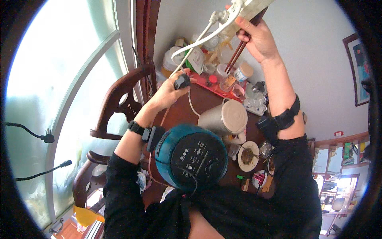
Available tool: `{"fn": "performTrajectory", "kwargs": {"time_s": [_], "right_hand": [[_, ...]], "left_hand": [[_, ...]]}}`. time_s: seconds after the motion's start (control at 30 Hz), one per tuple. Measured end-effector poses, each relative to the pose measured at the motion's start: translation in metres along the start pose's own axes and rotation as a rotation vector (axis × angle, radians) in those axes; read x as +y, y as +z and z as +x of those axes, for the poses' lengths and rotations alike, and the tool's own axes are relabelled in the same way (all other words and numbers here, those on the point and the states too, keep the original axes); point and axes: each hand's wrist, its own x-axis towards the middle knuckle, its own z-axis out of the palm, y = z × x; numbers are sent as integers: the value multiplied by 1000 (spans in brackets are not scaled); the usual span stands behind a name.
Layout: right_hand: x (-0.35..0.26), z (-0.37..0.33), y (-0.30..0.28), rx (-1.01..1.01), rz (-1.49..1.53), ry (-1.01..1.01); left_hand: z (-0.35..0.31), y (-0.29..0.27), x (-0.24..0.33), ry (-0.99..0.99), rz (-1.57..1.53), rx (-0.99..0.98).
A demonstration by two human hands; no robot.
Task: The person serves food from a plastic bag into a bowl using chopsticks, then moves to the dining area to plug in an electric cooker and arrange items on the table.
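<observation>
My left hand [169, 93] is closed round a black plug [182, 81], above the left side of the dark table. Higher up on the right, my right hand [260, 42] grips a white power strip [248, 10], its thumb along the edge. Dark brown chopsticks [237, 56] run past its fingers; whether they are gripped too is hard to tell. A white plug [219, 17] sits in the strip, its white cord looping down toward my left hand. Close below me stands a teal appliance with a black, knobbed panel [195, 159]. Behind it is a lidded metal pitcher [223, 117].
A red tray [217, 91] at the back holds jars and bottles. To the right are a plate of food [248, 157] and glasses [258, 105]. A carved wooden chair [119, 93] stands left, by a frosted glass door [85, 71]. Two black cords [30, 131] hang there.
</observation>
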Motion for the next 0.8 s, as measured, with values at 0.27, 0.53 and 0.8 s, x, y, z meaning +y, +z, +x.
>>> {"fn": "performTrajectory", "kwargs": {"time_s": [0.27, 0.53, 0.8], "right_hand": [[-12, -4, 16, 92, 1, 27], [-30, 1, 21, -4, -123, -23], [-40, 8, 25, -140, -108, 177]], "left_hand": [[-4, 7, 31, 64, 511, 75], [-18, -26, 146, 58, 366, 290], [70, -41, 209, 256, 150, 461]]}}
